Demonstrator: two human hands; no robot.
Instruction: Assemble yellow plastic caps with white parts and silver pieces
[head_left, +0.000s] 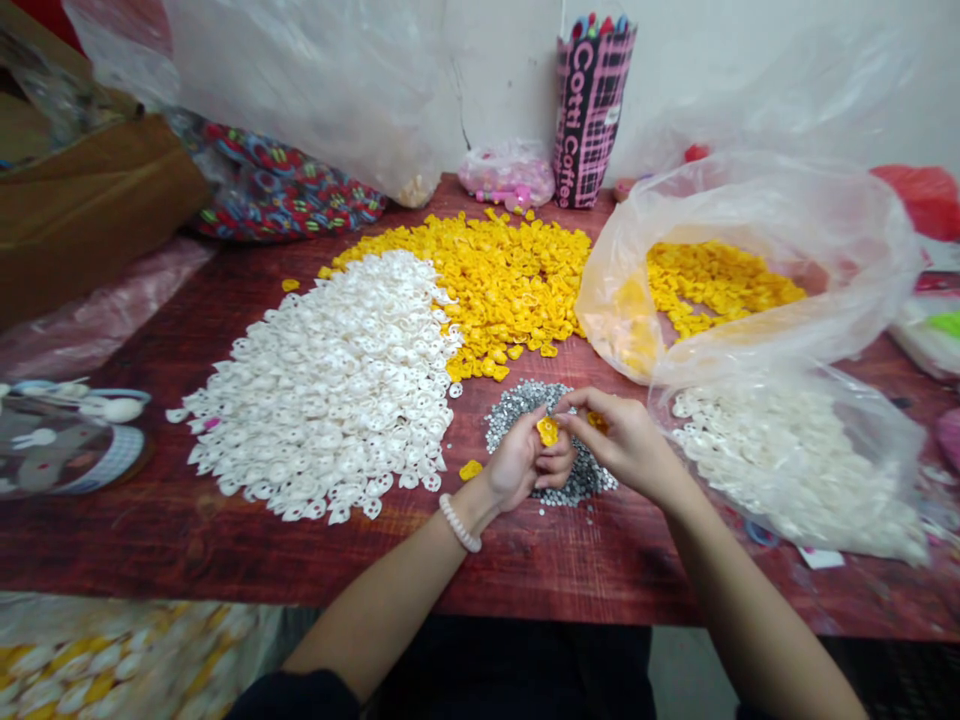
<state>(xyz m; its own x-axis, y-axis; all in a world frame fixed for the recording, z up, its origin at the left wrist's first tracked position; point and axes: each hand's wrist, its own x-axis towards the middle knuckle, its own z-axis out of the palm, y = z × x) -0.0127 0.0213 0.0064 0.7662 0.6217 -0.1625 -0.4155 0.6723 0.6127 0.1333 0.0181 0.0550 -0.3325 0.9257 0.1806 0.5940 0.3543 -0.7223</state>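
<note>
Head view: the yellow piece (547, 431) faces the camera, its long axis too small to tell. The left hand (525, 460), curled, pinches it, forearm aimed between one and two o'clock. The right hand (619, 435) bunches its fingertips at the piece's two o'clock; whether it grips anything, I cannot tell.

Table (570, 570): dark red, wood-grain top. Silver bits (585, 478) heaped under and around the grip. Single yellow piece (470, 470) near, just left of grip. White pile (322, 380) further left, meeting yellow pile (517, 280) beyond grip. Right of grip: open clear bag (855, 230) with yellow pieces in it; bag of white pieces (795, 460) on the nearer side. Far beyond grip: pink packet (506, 175), coffee bag (592, 120) upright.
</note>
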